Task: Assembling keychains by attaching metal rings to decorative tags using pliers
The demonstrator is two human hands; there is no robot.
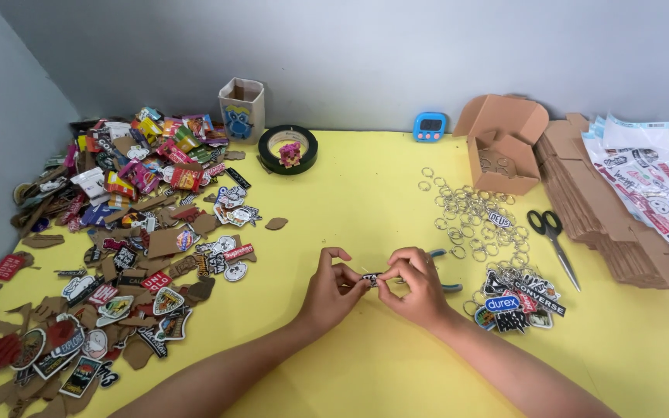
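Both forearms enter from the bottom edge and meet at mid-frame over the yellow tabletop (350, 193). Left hand (330, 290) and right hand (416, 285) are drawn close together, fingertips pinched from either side on a small dark printed charm (371, 279) held just above the tabletop surface. Thumb and forefinger of each hand are closed on the charm; remaining fingers curled.

Blue-handled pliers (447, 271) lie on the tabletop just behind the right hand, partly hidden by it. Right of the hands: a scatter of loose silver metal key rings (466, 213), and nearer, a small pile of finished printed keychains (516, 298). Black-handled scissors (553, 236) lie beyond that pile, beside a stack of flat brown cardboard blanks (605, 224) with printed sticker sheets (648, 182) on top. An open brown cardboard box (505, 147) stands behind the rings.

Left side: a large heap of mixed printed charms and brown cut-out backings (118, 248). At the back wall: a fabric cup (241, 108), a black tape roll (288, 149), a small blue timer (430, 127).
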